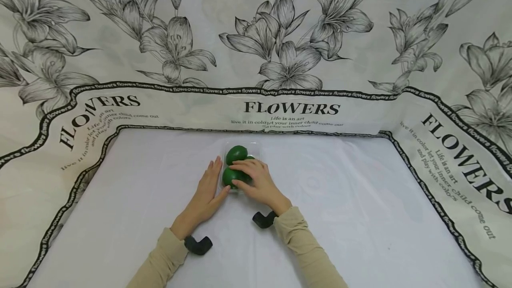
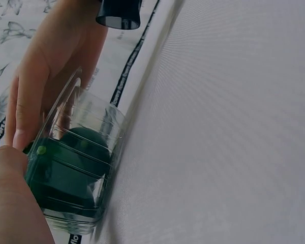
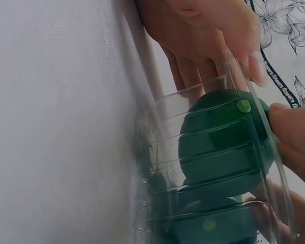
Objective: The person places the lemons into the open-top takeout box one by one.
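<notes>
A clear plastic box (image 1: 256, 146) holds several smooth, dark green oval fruits (image 1: 237, 154); their exact kind is unclear. My left hand (image 1: 206, 194) lies along the box's left side, fingers straight, with the thumb at the near corner. From the right, my right hand (image 1: 260, 183) reaches over the box and grips the near green fruit (image 1: 229, 176) between curled fingers and thumb. The fruit at the far end shows uncovered, while another is mostly hidden under my right fingers. In the right wrist view, a fruit (image 3: 218, 137) with a pale green spot shows through the ribbed wall.
A white cloth (image 1: 340, 199) covers the table under the box. Behind and at both sides stands a flower-printed curtain (image 1: 200, 106) with black lettering. Black wrist-worn pieces (image 1: 198, 245) sit by both cuffs.
</notes>
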A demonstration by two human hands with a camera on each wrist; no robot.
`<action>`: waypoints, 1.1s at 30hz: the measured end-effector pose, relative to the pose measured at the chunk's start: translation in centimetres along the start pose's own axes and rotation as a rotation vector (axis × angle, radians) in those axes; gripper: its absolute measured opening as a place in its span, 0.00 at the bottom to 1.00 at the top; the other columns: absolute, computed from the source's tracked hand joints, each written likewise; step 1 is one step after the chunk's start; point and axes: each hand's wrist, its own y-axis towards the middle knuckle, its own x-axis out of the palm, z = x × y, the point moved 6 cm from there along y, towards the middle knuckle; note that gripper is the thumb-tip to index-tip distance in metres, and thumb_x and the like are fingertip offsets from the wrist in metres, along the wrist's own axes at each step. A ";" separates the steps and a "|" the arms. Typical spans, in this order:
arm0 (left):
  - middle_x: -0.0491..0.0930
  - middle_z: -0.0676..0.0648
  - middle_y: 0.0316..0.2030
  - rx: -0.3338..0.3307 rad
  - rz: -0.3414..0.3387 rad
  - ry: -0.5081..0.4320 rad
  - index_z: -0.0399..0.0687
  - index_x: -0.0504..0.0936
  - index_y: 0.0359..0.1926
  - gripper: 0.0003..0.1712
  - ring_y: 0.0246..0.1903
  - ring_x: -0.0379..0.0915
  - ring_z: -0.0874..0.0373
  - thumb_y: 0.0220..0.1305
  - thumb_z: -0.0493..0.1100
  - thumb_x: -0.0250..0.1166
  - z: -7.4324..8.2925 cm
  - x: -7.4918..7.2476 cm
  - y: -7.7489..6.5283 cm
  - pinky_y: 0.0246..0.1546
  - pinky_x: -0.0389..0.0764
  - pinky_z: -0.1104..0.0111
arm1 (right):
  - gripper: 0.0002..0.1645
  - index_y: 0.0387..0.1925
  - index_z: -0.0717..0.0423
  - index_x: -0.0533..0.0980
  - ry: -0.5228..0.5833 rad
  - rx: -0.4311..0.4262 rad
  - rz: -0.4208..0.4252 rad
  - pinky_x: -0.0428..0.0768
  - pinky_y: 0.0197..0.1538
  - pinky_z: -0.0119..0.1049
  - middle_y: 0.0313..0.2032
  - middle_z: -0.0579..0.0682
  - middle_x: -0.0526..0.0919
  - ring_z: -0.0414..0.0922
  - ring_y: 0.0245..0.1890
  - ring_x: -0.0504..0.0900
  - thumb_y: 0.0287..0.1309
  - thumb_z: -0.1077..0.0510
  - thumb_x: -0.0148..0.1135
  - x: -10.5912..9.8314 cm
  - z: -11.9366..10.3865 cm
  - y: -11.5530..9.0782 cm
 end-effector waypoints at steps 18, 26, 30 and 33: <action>0.38 0.45 0.79 0.004 0.000 0.003 0.40 0.41 0.79 0.44 0.76 0.34 0.40 0.74 0.49 0.54 0.2 -0.1 0.1 0.70 0.45 0.40 | 0.16 0.47 0.48 0.84 -0.017 0.007 0.006 0.57 0.64 0.61 0.60 0.49 0.80 0.52 0.63 0.69 0.55 0.59 0.72 0.1 0.2 0.0; 0.38 0.44 0.79 0.001 -0.003 0.007 0.40 0.41 0.79 0.44 0.76 0.35 0.40 0.75 0.49 0.54 0.3 -0.2 0.1 0.70 0.45 0.41 | 0.26 0.57 0.52 0.81 -0.056 0.016 0.007 0.58 0.65 0.61 0.60 0.50 0.79 0.54 0.63 0.69 0.55 0.56 0.73 0.1 0.0 0.1; 0.39 0.43 0.79 0.008 0.002 0.006 0.40 0.41 0.78 0.44 0.76 0.36 0.39 0.74 0.49 0.54 0.4 -0.3 0.1 0.70 0.45 0.40 | 0.25 0.54 0.54 0.82 -0.046 0.018 0.020 0.57 0.65 0.61 0.60 0.50 0.79 0.55 0.64 0.69 0.53 0.57 0.74 0.1 -0.1 0.0; 0.39 0.43 0.78 0.011 0.005 0.004 0.39 0.42 0.78 0.43 0.76 0.36 0.38 0.74 0.48 0.54 0.3 -0.3 0.1 0.70 0.45 0.40 | 0.23 0.53 0.54 0.83 -0.049 0.016 0.036 0.58 0.65 0.61 0.60 0.49 0.80 0.55 0.64 0.69 0.54 0.57 0.74 0.2 -0.1 0.0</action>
